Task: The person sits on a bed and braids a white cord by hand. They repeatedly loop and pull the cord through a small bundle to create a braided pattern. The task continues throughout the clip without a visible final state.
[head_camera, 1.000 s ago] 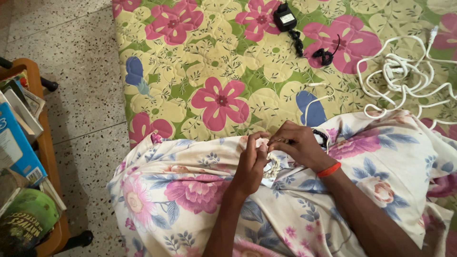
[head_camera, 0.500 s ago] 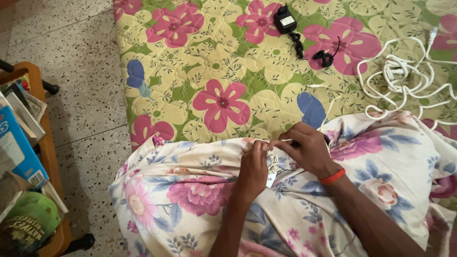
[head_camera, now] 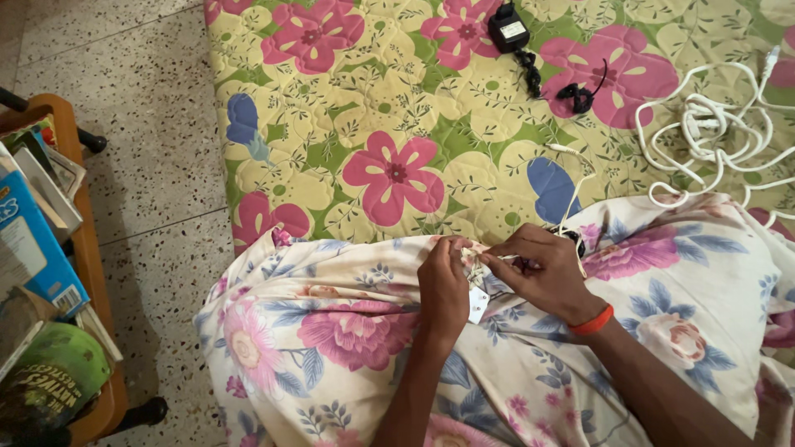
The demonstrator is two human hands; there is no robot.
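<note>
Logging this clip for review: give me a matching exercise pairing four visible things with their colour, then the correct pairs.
Things:
1. power adapter
2. tangled cable
3. wristband on the right hand
4. cap

Colours:
A. green
B. orange-red
C. black
D. white

Pairs: 1-C, 2-D, 3-B, 4-A

Pretty evenly lit, soft daylight-ish, no harsh glare. Faint shadows under the hands (head_camera: pixel 497 277) and beside the wooden rack (head_camera: pixel 83 248). Sharp overall, slight wide-angle stretch at edges.
</note>
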